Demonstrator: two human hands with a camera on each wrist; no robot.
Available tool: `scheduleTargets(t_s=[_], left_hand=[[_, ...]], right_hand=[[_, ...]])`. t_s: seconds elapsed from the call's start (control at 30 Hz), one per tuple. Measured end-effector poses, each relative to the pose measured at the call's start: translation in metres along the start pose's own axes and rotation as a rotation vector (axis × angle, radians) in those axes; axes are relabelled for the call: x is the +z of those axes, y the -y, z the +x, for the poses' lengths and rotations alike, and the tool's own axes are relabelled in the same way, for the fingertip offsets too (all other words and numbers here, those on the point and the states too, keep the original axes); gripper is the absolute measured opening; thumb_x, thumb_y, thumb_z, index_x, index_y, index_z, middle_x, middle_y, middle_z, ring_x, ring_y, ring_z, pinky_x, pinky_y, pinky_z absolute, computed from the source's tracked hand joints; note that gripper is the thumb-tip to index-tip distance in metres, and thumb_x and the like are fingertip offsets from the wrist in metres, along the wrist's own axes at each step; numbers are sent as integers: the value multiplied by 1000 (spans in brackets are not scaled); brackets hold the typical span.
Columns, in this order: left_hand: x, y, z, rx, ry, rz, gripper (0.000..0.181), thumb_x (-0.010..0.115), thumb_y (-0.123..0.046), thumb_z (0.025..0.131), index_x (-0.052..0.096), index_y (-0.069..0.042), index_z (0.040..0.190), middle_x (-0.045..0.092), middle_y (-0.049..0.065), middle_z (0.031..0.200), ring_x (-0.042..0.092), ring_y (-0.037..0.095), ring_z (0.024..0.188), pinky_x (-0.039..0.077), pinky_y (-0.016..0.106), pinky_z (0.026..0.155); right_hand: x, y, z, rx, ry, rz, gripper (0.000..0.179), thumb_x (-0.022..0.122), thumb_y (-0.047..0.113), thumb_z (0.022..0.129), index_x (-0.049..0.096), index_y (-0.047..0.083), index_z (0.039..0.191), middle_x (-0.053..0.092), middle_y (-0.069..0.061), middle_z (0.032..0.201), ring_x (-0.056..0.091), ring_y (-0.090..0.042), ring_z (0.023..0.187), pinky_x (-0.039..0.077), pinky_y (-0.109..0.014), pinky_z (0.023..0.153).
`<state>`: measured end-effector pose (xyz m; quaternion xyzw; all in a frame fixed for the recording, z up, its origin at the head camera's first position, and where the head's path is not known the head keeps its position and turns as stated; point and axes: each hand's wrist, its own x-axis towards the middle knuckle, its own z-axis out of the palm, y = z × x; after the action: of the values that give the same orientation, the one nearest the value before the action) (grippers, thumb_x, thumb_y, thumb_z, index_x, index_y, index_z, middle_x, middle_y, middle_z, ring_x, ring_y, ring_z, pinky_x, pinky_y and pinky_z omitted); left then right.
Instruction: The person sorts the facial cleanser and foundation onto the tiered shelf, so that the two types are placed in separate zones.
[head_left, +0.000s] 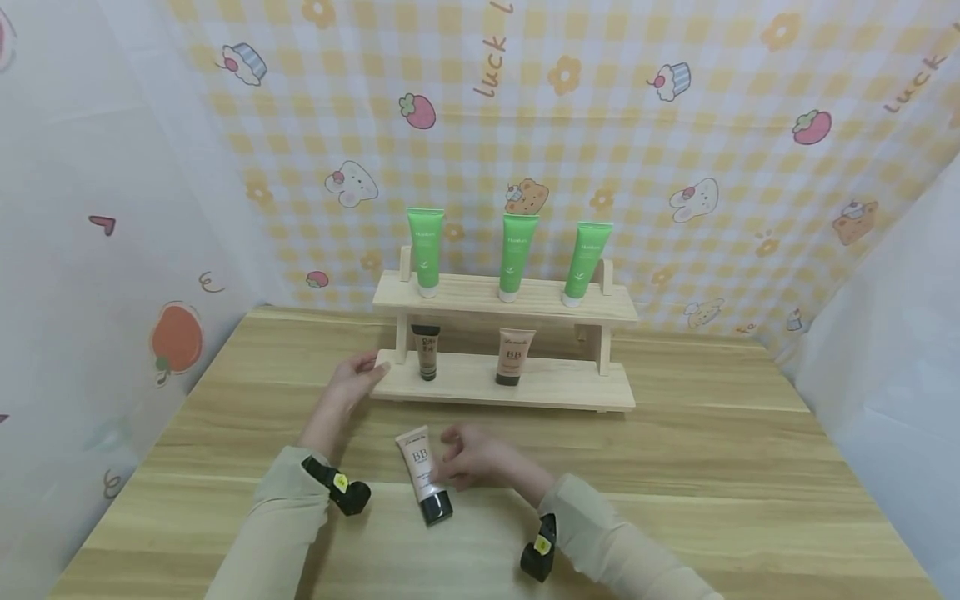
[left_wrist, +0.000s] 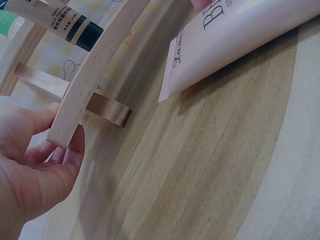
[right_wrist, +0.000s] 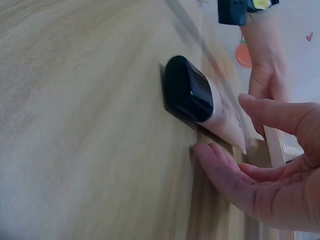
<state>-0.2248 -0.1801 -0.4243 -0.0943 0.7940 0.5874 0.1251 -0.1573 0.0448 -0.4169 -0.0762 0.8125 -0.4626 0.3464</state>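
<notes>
A pale pink BB cream tube (head_left: pixel 422 471) with a black cap lies on the table, its cap toward the person. Beside its right edge is my right hand (head_left: pixel 474 457), thumb and fingers spread apart around the tube's side; the right wrist view shows a gap between the thumb and the fingers (right_wrist: pixel 220 172). My left hand (head_left: pixel 351 382) grips the left end of the two-tier wooden shelf (head_left: pixel 465 390). In the left wrist view its thumb is on top of the lower board (left_wrist: pixel 75 110) and its fingers are curled underneath.
On the lower board stand a small dark-topped tube (head_left: pixel 427 354) and another BB cream tube (head_left: pixel 514 357). Three green tubes (head_left: pixel 516 258) stand spaced along the upper board. Behind the shelf hangs a yellow checked cloth (head_left: pixel 570 150). The wooden table (head_left: pixel 712 467) extends to both sides.
</notes>
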Motion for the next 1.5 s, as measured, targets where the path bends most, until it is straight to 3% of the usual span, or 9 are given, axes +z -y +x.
scheduleTargets(t_s=[0.27, 0.57, 0.83, 1.13, 1.33, 1.5], left_hand=[[1, 1, 1, -4, -8, -9, 61, 48, -24, 94, 21, -1, 143, 29, 23, 145, 32, 37, 132, 29, 44, 111], [0, -1, 2, -16, -22, -1, 61, 49, -25, 94, 22, -2, 143, 29, 22, 146, 30, 36, 133, 27, 44, 112], [0, -2, 1, -19, -20, 14, 62, 50, -27, 93, 23, -3, 143, 29, 22, 146, 30, 36, 133, 27, 45, 112], [1, -2, -1, -17, -5, -26, 61, 50, -25, 93, 22, -3, 143, 29, 22, 145, 32, 36, 132, 28, 44, 112], [0, -1, 0, -15, -1, -31, 61, 49, -24, 94, 20, -2, 143, 28, 23, 146, 31, 37, 133, 27, 44, 112], [-1, -1, 0, -11, 2, -36, 61, 48, -23, 94, 20, -2, 143, 27, 24, 146, 30, 37, 133, 27, 44, 112]], right_hand=[[13, 3, 2, -46, -66, -112, 69, 76, 4, 68, 42, -10, 126, 54, -3, 72, 52, -13, 51, 49, -22, 46], [20, 11, 2, -63, -86, -187, 62, 76, 9, 65, 48, -9, 117, 53, -5, 70, 50, -13, 58, 42, -22, 49], [26, 12, 5, -16, -61, -132, 32, 74, 4, 67, 54, 1, 92, 58, -8, 75, 57, -16, 60, 51, -26, 50], [23, 9, 10, -9, -26, -101, 33, 74, 2, 67, 53, 2, 92, 57, -6, 75, 57, -15, 59, 52, -26, 47], [13, 4, 10, 13, 30, -5, 35, 73, 0, 69, 51, 2, 96, 58, -6, 76, 54, -13, 58, 46, -20, 44], [7, -2, 8, 9, 59, 45, 37, 73, -1, 70, 51, 2, 99, 60, -7, 76, 55, -14, 57, 49, -21, 44]])
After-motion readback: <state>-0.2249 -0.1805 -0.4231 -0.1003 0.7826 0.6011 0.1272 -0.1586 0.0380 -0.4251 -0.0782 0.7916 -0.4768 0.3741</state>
